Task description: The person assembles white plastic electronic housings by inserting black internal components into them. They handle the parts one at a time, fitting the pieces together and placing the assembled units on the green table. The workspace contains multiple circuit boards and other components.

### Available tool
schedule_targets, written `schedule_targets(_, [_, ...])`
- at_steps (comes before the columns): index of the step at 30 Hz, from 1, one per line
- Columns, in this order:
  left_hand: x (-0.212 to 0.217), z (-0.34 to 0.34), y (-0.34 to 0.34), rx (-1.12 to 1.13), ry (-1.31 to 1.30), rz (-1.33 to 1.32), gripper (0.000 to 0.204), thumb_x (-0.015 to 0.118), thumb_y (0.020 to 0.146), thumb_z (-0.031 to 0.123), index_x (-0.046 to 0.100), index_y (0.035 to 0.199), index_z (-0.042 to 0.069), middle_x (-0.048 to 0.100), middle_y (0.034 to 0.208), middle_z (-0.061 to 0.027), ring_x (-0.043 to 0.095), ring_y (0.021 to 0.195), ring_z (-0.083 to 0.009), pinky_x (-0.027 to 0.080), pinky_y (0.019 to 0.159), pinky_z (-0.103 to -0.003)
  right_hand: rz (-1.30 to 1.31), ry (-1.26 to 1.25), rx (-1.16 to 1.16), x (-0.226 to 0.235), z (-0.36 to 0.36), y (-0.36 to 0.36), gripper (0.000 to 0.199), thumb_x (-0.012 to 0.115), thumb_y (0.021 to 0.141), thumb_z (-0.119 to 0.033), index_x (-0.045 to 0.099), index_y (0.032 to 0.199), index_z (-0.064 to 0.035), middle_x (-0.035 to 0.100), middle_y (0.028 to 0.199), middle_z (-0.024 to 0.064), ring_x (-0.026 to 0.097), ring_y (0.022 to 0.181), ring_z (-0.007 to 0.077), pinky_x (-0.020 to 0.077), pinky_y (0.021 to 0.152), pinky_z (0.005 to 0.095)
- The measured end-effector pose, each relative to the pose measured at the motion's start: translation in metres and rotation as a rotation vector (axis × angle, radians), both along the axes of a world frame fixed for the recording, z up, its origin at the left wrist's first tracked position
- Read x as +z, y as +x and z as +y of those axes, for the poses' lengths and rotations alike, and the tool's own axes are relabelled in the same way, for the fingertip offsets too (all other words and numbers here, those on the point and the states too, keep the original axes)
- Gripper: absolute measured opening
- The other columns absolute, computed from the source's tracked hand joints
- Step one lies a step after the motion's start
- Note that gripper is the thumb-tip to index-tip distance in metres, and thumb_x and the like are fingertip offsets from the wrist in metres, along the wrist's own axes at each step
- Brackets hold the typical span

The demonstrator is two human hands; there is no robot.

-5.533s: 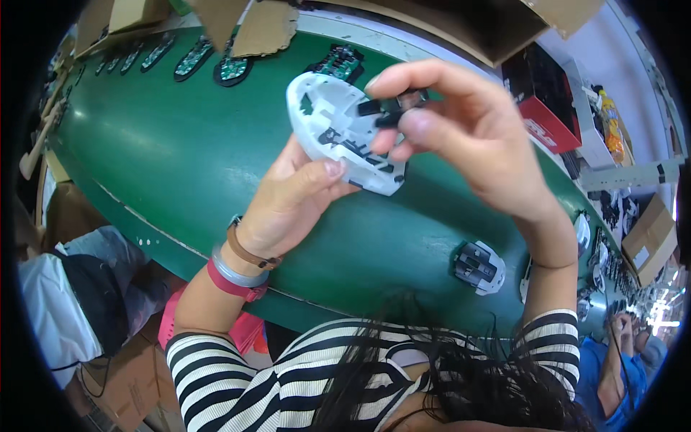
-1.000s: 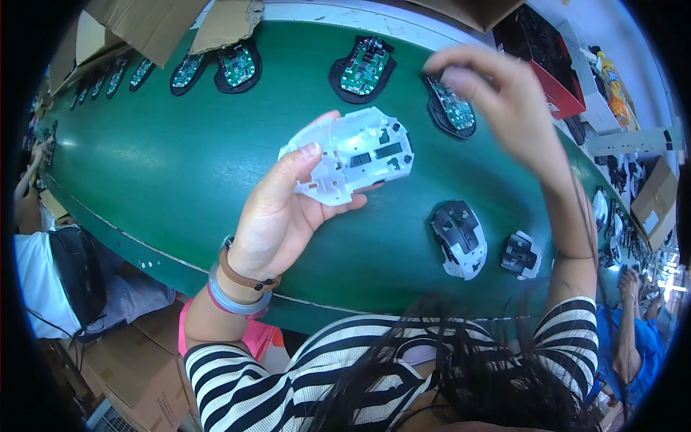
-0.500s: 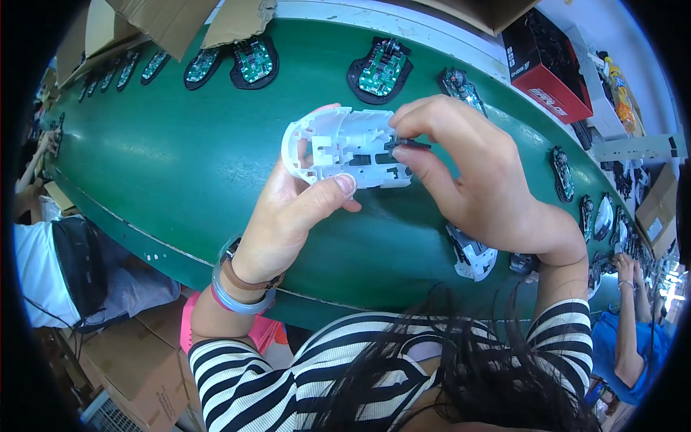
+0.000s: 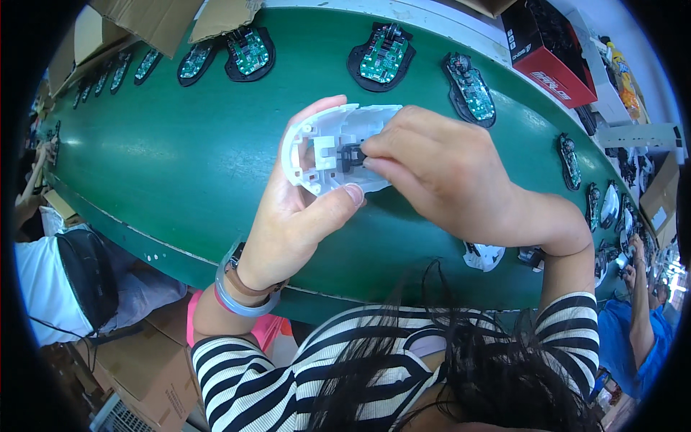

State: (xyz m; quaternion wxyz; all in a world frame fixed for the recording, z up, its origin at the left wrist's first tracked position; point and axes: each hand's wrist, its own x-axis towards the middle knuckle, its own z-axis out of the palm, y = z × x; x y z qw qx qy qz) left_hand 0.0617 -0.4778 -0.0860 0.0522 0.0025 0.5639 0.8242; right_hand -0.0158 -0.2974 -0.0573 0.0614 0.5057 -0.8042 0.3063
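Observation:
A white plastic mouse shell (image 4: 306, 137), its hollow inside facing up, rests in my left hand (image 4: 295, 212). The thumb presses on its near edge and the fingers wrap round the far side. My right hand (image 4: 443, 162) pinches a small dark plastic part (image 4: 351, 155) between thumb and fingertips, down inside the shell beside a raised white block. The right fingers hide the shell's right end and some of the dark part.
Mouse bases with green circuit boards (image 4: 381, 57) line the green table's (image 4: 180, 144) far side, another (image 4: 471, 93) at right. A white shell (image 4: 482, 255) lies below my right forearm. Cardboard (image 4: 223, 18) overhangs far left; a black-and-red box (image 4: 551, 57) stands far right. Other people work at both ends.
My right hand has moved left with the dark part, from the shell's right end to its middle. The line of mouse bases appears slightly shifted in view.

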Motion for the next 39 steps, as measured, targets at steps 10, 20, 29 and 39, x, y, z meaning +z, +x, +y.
schedule_targets(10, [-0.008,0.000,-0.002,0.150,-0.043,0.111,0.065,0.054,0.081,-0.002,0.035,0.143,0.003,0.056,0.119,-0.0081,0.056,0.103,-0.0136,0.046,0.092,-0.030,0.307,0.003,-0.035,-0.015,-0.015,0.004,0.028,0.073,0.069,-0.008,0.055,0.090,-0.0040,0.057,0.086,0.0075,0.062,0.081,0.0242,0.0517,0.059,0.0355])
schedule_targets(20, [-0.011,0.001,0.005,0.181,-0.032,0.075,0.045,0.054,0.086,0.000,0.046,0.130,0.000,0.059,0.111,-0.0067,0.057,0.098,-0.0110,0.048,0.084,-0.027,-0.246,-0.088,0.059,0.000,-0.002,-0.002,0.056,0.075,0.076,-0.002,0.048,0.125,-0.0029,0.052,0.115,0.0117,0.055,0.103,0.0246,0.0484,0.083,0.0318])
schedule_targets(29, [-0.020,-0.011,0.007,0.124,-0.069,-0.016,0.033,0.056,0.091,0.003,0.054,0.124,-0.002,0.063,0.109,-0.0075,0.062,0.098,-0.0145,0.049,0.086,-0.028,0.303,0.232,-0.018,-0.003,-0.014,0.016,0.036,0.070,0.075,-0.007,0.064,0.109,-0.0163,0.055,0.117,0.0111,0.063,0.079,0.0213,0.0522,0.058,0.0304])
schedule_targets(39, [-0.003,-0.006,0.020,0.146,-0.064,0.010,0.036,0.056,0.092,0.005,0.050,0.127,-0.001,0.060,0.116,-0.0073,0.059,0.102,-0.0162,0.047,0.090,-0.030,0.355,0.234,-0.054,0.005,-0.015,0.027,0.036,0.067,0.071,-0.016,0.064,0.106,-0.0074,0.057,0.115,0.0167,0.055,0.067,0.0175,0.0479,0.049,0.0242])
